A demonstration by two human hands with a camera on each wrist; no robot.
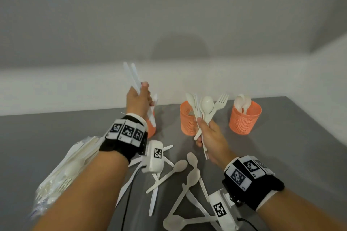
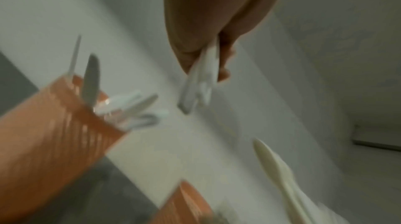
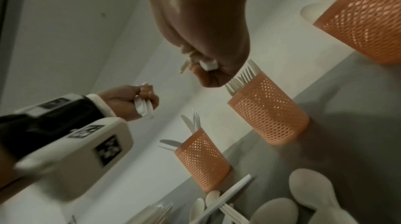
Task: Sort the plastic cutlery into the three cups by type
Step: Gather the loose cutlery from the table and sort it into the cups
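Three orange mesh cups stand in a row at the back of the grey table. My left hand [image 1: 139,99] grips white plastic knives [image 1: 131,76], blades down, over the left cup [image 1: 151,129], which holds knives [image 2: 130,106]. My right hand [image 1: 206,134] grips a mixed bunch of spoons and a fork [image 1: 207,106] in front of the middle cup [image 1: 186,120], where forks [image 3: 245,76] stand. Spoons [image 1: 242,103] sit in the right cup [image 1: 245,119]. The left wrist view, blurred, shows the knives [image 2: 199,80] pinched in my left hand [image 2: 201,35].
Loose spoons [image 1: 181,166] and knives [image 1: 154,199] lie scattered on the table [image 1: 281,146] under my wrists. A clear plastic bag of cutlery [image 1: 62,170] lies at the left, partly under my left forearm. A white wall rises right behind the cups.
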